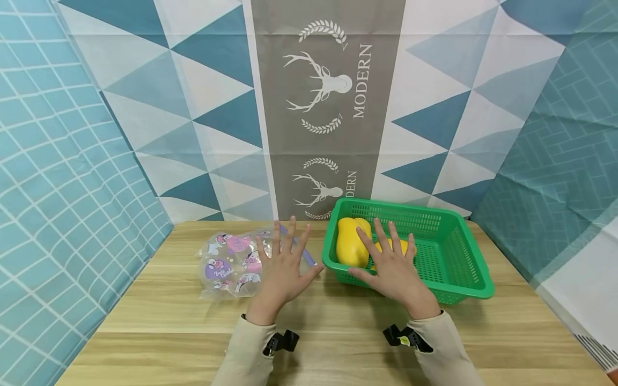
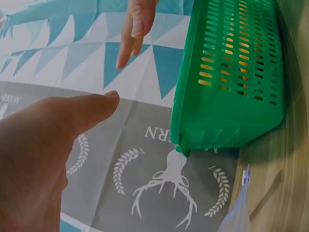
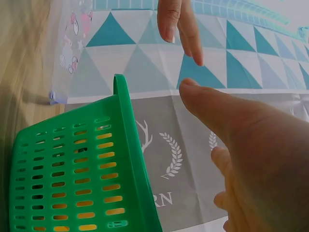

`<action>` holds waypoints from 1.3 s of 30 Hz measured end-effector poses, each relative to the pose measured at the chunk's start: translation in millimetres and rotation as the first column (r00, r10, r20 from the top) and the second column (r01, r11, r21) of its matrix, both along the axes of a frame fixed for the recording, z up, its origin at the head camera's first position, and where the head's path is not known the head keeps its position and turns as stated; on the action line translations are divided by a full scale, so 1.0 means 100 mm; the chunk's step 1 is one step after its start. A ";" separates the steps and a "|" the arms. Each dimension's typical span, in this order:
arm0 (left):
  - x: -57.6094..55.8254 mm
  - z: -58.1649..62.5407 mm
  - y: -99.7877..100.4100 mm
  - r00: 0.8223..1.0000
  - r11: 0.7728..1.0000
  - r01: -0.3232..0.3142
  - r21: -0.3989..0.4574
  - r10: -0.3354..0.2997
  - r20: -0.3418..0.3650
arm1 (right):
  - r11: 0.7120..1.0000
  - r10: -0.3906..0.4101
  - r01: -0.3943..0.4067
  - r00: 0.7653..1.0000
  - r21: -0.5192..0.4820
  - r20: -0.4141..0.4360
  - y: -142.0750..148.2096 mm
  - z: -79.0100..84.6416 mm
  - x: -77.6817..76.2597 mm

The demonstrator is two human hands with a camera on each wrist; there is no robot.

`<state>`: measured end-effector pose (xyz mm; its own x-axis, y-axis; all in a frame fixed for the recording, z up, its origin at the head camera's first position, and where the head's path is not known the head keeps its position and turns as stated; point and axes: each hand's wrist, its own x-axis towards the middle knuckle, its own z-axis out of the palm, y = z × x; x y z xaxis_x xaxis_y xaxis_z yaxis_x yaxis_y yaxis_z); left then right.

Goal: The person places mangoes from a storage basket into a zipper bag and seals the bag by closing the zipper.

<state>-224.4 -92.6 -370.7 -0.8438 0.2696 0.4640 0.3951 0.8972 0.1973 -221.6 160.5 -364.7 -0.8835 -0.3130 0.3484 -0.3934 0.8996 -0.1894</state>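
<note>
Both hands are held out with fingers spread and nothing in them. My left hand (image 1: 282,271) hovers beside a clear zip bag (image 1: 234,265) with pink and purple cartoon prints, overlapping its right part in the head view. My right hand (image 1: 397,273) is over the front of a green plastic basket (image 1: 465,292). Inside the basket, a large yellow bell-pepper-like piece (image 1: 350,244) stands at the left end. Another yellow piece (image 1: 410,249) lies beside it, mostly hidden behind the right fingers. In the left wrist view, the bag's slider (image 2: 245,178) shows near the basket.
A light wooden table (image 1: 159,332) carries the bag and basket. Behind it hangs a patterned cloth (image 1: 333,145) with deer heads and triangles, close to the basket's back rim. Blue tiled-print sheeting (image 1: 53,177) lines the left side.
</note>
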 end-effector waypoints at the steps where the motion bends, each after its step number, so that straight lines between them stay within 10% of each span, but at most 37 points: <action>1: -0.01 0.00 -0.01 1.000 1.000 -0.003 0.001 0.003 -0.003 | 1.000 0.006 -0.006 1.000 0.002 -0.009 0.00 0.00 0.00; 19: -0.14 0.07 -0.67 0.988 0.986 -0.148 0.074 0.145 0.045 | 0.982 0.177 -0.186 0.959 -0.021 -0.223 -0.18 -0.08 -0.04; 39: -0.24 -0.17 -0.83 0.930 0.983 -0.179 0.029 0.160 0.331 | 0.927 0.372 -0.367 0.867 0.081 -0.333 -0.62 -0.36 0.01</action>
<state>-248.0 -175.5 -388.0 -0.9819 0.0901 0.1663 0.1433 0.9283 0.3430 -220.1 99.0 -401.1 -0.5330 -0.6009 0.5957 -0.7349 0.6776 0.0259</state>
